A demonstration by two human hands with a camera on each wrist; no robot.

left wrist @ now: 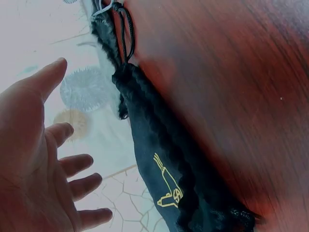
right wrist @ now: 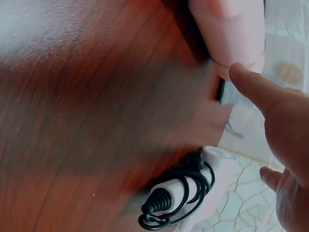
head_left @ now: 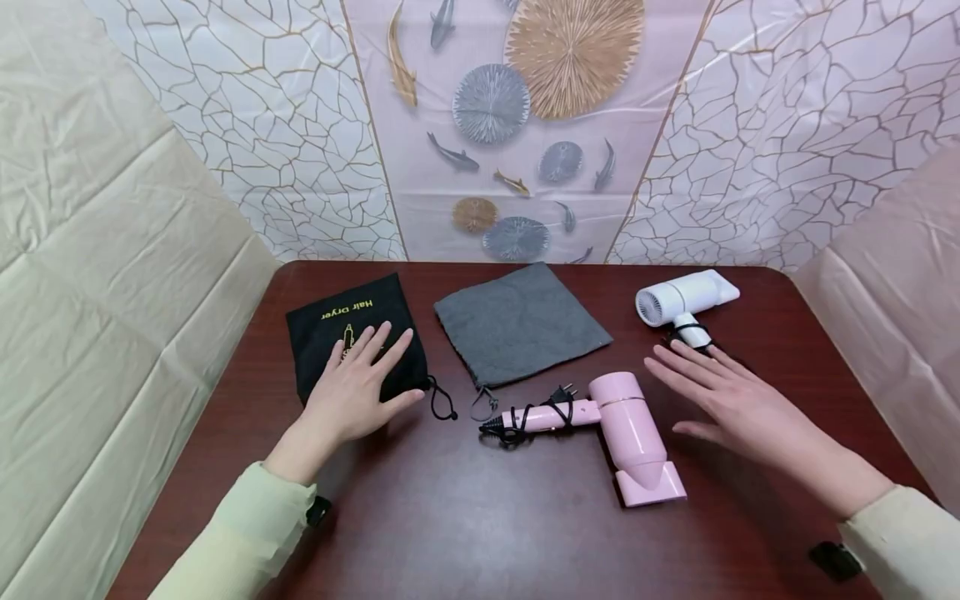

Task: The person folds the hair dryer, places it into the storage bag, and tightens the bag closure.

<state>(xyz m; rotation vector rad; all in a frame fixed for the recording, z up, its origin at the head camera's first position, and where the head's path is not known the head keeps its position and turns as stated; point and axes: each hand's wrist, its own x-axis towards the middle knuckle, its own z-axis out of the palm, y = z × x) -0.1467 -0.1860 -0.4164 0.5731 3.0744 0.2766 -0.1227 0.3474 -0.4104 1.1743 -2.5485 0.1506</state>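
My left hand (head_left: 348, 398) hovers with spread fingers over a black drawstring pouch (head_left: 318, 342) printed "Hair Dryer" in gold. In the left wrist view the palm is apart from the pouch (left wrist: 147, 130), whose gold dryer picture shows. Over the right side of the table my right hand (head_left: 750, 410) is held out flat, holding nothing. Left of it lies a pink hair dryer (head_left: 630, 425), its black cord wound round the handle. Beyond its fingertips rests a white hair dryer (head_left: 686, 296); the right wrist view shows that dryer's corded handle (right wrist: 176, 191).
A grey drawstring pouch (head_left: 521, 325) lies flat at the back middle, its cord loop near the pink dryer's handle end. The dark red wooden table (head_left: 465, 533) is bordered by beige cloth (head_left: 112, 292) at both sides and a patterned sheet (head_left: 300, 125) behind.
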